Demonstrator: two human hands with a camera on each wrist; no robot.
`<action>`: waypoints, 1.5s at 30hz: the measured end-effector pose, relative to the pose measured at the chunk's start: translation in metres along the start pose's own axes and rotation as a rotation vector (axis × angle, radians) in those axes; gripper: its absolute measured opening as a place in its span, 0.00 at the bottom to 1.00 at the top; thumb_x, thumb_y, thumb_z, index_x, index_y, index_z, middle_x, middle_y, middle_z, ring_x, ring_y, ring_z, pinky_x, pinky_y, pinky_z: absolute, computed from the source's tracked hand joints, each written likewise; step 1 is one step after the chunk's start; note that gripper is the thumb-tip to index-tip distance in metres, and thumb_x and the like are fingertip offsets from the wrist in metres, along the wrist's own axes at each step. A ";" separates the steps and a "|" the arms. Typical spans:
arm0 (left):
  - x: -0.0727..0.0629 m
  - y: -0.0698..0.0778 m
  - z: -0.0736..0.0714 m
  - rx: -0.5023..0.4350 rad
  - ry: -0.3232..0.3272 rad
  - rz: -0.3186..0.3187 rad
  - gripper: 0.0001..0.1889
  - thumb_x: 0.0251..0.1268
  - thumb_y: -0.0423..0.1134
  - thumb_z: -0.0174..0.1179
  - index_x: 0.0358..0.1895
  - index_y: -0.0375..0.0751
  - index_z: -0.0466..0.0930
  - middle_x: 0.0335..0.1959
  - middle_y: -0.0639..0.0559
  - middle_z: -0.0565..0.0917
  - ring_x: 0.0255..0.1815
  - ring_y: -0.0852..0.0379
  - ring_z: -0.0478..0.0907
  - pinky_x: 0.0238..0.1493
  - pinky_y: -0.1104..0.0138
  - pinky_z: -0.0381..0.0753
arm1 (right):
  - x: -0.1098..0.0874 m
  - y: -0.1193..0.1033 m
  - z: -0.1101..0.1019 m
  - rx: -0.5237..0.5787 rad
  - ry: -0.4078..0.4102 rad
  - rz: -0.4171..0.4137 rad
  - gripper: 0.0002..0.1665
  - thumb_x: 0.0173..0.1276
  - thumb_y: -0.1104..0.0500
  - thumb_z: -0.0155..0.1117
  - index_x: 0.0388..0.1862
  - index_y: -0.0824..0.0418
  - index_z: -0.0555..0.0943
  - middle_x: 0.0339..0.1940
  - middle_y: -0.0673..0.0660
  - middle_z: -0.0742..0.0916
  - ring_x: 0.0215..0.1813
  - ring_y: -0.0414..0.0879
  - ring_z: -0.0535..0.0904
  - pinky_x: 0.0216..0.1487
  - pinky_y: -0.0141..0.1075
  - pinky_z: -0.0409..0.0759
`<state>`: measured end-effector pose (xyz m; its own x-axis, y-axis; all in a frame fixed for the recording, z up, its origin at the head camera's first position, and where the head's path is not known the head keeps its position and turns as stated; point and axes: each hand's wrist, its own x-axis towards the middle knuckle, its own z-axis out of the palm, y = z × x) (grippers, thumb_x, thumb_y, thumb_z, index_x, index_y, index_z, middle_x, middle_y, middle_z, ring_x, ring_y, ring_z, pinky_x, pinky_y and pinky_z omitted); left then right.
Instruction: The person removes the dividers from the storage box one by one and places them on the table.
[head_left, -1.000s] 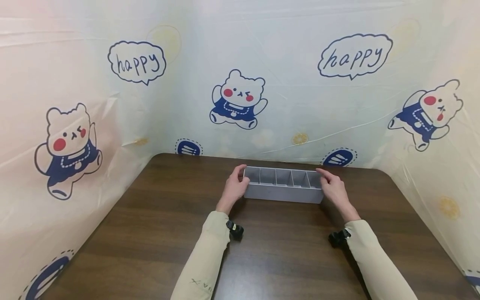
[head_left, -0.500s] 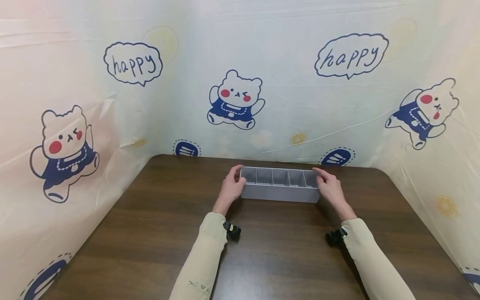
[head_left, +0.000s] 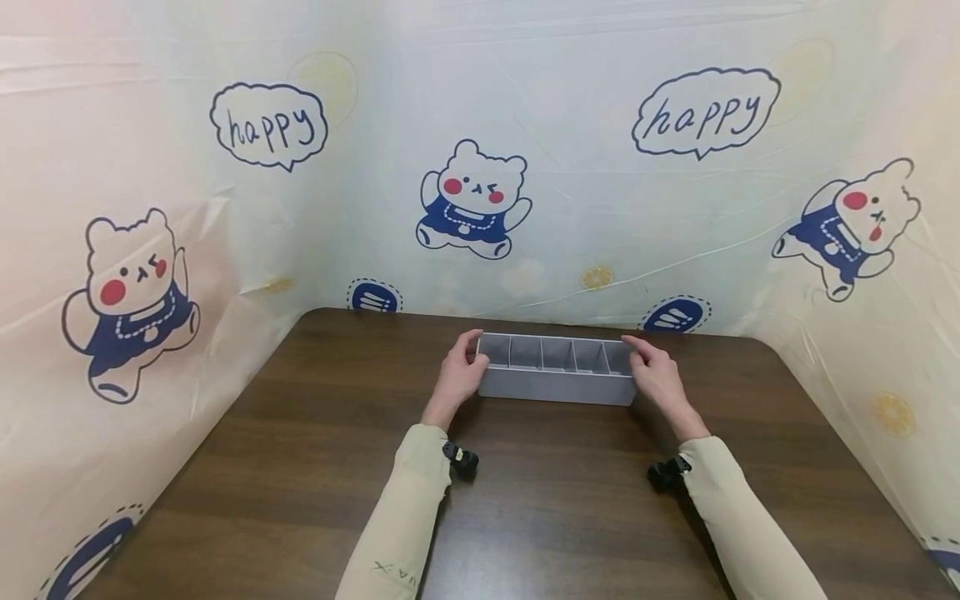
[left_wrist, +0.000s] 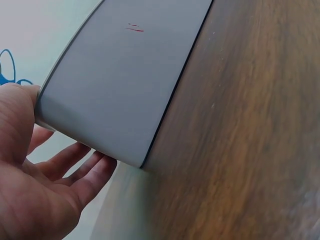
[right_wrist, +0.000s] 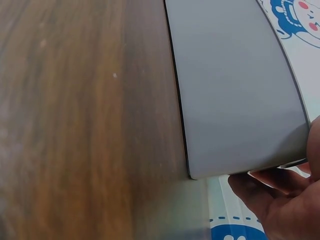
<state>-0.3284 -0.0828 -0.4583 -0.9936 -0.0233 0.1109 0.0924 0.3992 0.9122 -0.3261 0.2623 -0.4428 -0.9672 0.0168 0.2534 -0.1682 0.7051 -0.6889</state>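
Observation:
A long grey divided storage box (head_left: 557, 387) stands on the table with its open side up, thin dividers splitting it into several compartments. My left hand (head_left: 460, 371) grips its left end, thumb at the near top corner. In the left wrist view the fingers (left_wrist: 95, 175) of that hand lie against the box's end wall. At the opposite end my right hand (head_left: 658, 372) holds the box the same way. The right wrist view shows the box's plain front wall (right_wrist: 240, 95), with fingertips at the end wall. Small red marks (left_wrist: 135, 28) show on the front near the left hand.
The dark brown wooden table (head_left: 540, 517) spreads in front of the box and to both sides. Behind it hangs a pale curtain (head_left: 570, 108) printed with cartoon bears and the word happy. Black wrist cameras (head_left: 461, 461) sit at both sleeves.
Both hands have slid the box slightly to the left along the table. Their hold on its two ends looks the same.

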 end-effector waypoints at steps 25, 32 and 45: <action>-0.003 -0.004 -0.012 -0.010 0.006 -0.015 0.27 0.67 0.41 0.50 0.70 0.57 0.65 0.66 0.44 0.73 0.65 0.46 0.73 0.63 0.50 0.73 | 0.001 0.005 -0.005 0.093 -0.169 -0.021 0.26 0.78 0.52 0.49 0.72 0.56 0.69 0.71 0.66 0.73 0.67 0.63 0.70 0.66 0.59 0.68; -0.002 -0.004 -0.015 -0.008 -0.012 -0.013 0.26 0.69 0.42 0.50 0.70 0.57 0.64 0.67 0.44 0.71 0.66 0.45 0.72 0.64 0.49 0.72 | 0.004 0.006 -0.006 0.117 -0.198 -0.017 0.27 0.77 0.52 0.50 0.72 0.56 0.68 0.73 0.65 0.71 0.74 0.64 0.64 0.68 0.60 0.65; -0.001 0.000 -0.015 0.032 -0.015 -0.034 0.26 0.71 0.42 0.50 0.71 0.57 0.62 0.67 0.45 0.72 0.64 0.46 0.72 0.65 0.48 0.72 | 0.003 0.001 -0.004 0.104 -0.178 -0.003 0.26 0.77 0.55 0.50 0.71 0.56 0.69 0.73 0.66 0.71 0.74 0.65 0.65 0.69 0.60 0.65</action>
<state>-0.3269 -0.0968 -0.4528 -0.9970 -0.0240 0.0742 0.0568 0.4273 0.9023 -0.3288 0.2664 -0.4399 -0.9836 -0.1170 0.1376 -0.1806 0.6279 -0.7571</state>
